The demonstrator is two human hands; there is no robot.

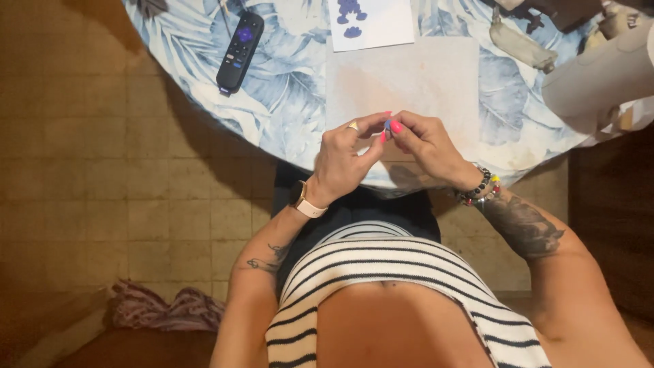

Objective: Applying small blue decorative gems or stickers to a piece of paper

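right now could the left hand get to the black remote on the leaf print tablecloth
Probably yes: the black remote control lies in the open on the leaf-print tablecloth, nothing between it and the left hand, though that hand is pinching a small blue piece together with the right hand.

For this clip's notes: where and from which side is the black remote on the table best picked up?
Grip the remote across its long sides near the middle, coming from above. It lies flat, buttons up, on the leaf-print tablecloth, long and narrow, tilted with its lower end toward the table edge. Its sides look free of other things, and both hands are busy pinching a small blue piece.
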